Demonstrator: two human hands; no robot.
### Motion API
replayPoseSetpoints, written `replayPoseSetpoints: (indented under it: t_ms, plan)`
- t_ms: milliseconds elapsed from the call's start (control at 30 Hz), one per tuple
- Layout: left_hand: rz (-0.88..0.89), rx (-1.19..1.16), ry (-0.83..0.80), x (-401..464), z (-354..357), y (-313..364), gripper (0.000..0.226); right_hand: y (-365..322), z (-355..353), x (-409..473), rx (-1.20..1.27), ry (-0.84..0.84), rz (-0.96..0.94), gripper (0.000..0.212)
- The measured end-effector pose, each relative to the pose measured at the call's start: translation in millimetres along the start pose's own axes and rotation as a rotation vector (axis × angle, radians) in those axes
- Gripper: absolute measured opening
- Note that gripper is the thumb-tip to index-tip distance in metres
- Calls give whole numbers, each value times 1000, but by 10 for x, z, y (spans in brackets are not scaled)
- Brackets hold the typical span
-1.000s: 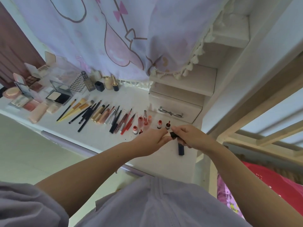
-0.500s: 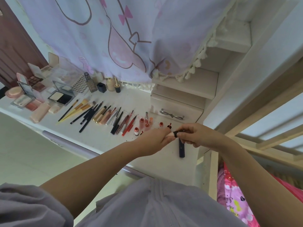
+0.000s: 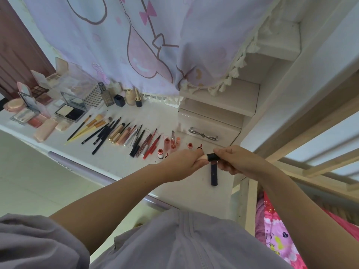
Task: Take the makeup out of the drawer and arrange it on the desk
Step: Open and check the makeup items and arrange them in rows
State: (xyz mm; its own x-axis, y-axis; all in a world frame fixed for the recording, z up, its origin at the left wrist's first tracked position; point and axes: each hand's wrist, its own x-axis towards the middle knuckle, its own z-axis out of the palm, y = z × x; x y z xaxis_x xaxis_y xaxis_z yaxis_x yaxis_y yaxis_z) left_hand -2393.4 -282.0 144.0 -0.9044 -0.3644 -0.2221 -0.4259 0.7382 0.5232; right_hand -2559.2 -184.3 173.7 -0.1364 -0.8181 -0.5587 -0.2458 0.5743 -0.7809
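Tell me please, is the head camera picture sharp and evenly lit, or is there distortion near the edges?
Head view: soft, even daylight, no hard shadows or glare on the desk. The left hand, right hand and the lipstick between them are fairly sharp. Wide-angle distortion bends the desk's edge and the shelf lines; the sleeve at the bottom looks stretched.
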Motion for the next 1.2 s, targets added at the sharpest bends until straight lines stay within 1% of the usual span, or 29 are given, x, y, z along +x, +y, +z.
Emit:
replayPoseSetpoints:
  t_ms: [67, 100, 133, 233, 267, 367, 433, 533, 567, 600, 700, 733, 867, 900, 1000, 1133, 1200]
  plan:
    - [-5, -7, 4, -1, 14, -26, 24, 23, -6, 16, -14, -21, -34, 25]
    - [-8, -6, 0, -8, 20, -37, 25, 20, -14, 16, -14, -27, -36, 20]
    - [-12, 0, -6, -15, 26, -42, 27, 21, -20, 16, -7, -30, -23, 19]
    - [-12, 15, -9, -4, 36, -27, 29, 21, -8, 25, 14, -22, 22, 30]
    - [-12, 19, -8, 1, 38, -25, 29, 21, -3, 29, 5, -22, 17, 29]
    - [-20, -3, -8, 0, 43, -49, 27, 23, -16, 43, -15, -41, -27, 15]
    - [-21, -11, -5, -8, 45, -58, 28, 24, -26, 46, 12, -35, -27, 18]
    - [-2, 2, 14, 3, 48, -35, 31, 6, -16, 59, 41, -14, 31, 32]
    - [2, 7, 14, 5, 52, -32, 32, 2, -12, 64, 30, -19, 42, 34]
    - [5, 2, 13, 7, 60, -38, 31, -3, -11, 70, 17, -30, 38, 32]
    - [0, -54, 7, -8, 81, -84, 27, -7, -32, 65, -20, -46, 1, 17]
    - [1, -62, 9, -12, 83, -89, 26, -12, -40, 58, -12, -48, 0, 17]
    - [10, -63, 18, 1, 66, -71, 25, -21, -25, 60, -8, -31, 48, 37]
    - [8, -54, 14, 2, 63, -74, 26, -12, -17, 67, -25, -32, 39, 36]
    - [-2, -61, 7, -20, 72, -112, 21, 4, -21, 76, -28, -66, -6, 21]
    - [9, -79, 16, -36, 71, -109, 18, -25, 3, 81, -30, -39, 26, 33]
    - [2, -66, 11, -27, 78, -114, 19, -25, 31, 99, -75, -34, 16, 30]
